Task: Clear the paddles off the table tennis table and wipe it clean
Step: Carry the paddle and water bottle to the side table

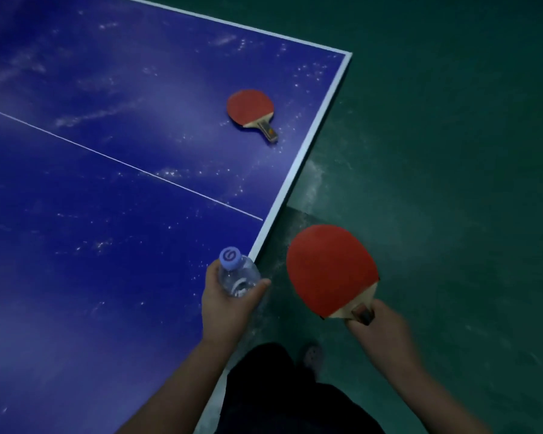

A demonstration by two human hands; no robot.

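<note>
Right hand (386, 324) wrapped round the handle of one red paddle (329, 270), out past the table (298, 158) edge; left hand (224, 300) gripping a clear bottle (235, 274) over the rim. Second paddle (250, 108) flat near the far corner, not yet lifted. Both hands full, so a fumble or dropped bottle looks likely. Swirl mark on the purple cap; no readable lettering.

Colours showing: blue, red, green.
Blue white-edged table tennis table (107, 183) showing whitish speckles; two red rubber-faced wooden paddles (250, 108) (331, 270); purple-capped clear plastic bottle (237, 275); dark green floor (452, 120).
</note>
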